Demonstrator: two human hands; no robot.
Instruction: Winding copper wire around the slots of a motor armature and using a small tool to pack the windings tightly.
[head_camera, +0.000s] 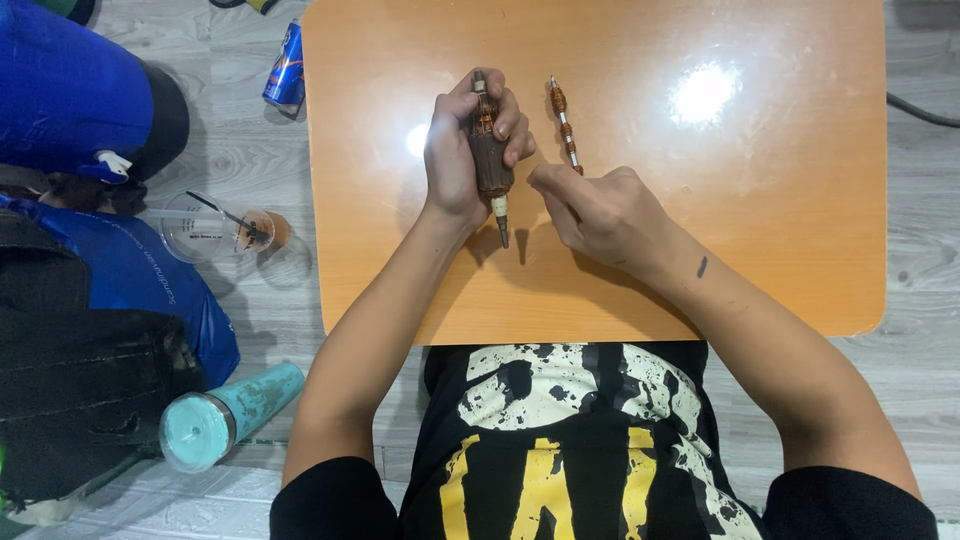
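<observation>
The left hand (462, 150) is wrapped tight around a brown rotor (489, 160), fingers curled over it. The rotor's metal tip pokes out below the fingers, just above the orange table (760, 200). The right hand (600, 210) pinches the near end of a thin rod (564, 125) with its fingertips pressed together. The rod sticks out past those fingers, just beside the left hand's fingers. A can (286, 66) lies on the floor, well apart from both hands.

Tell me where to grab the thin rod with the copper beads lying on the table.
Probably pinch the thin rod across a bare metal stretch between the copper-coloured sections, coming from above. It lies flat on the orange table, its near end at the right hand.
</observation>
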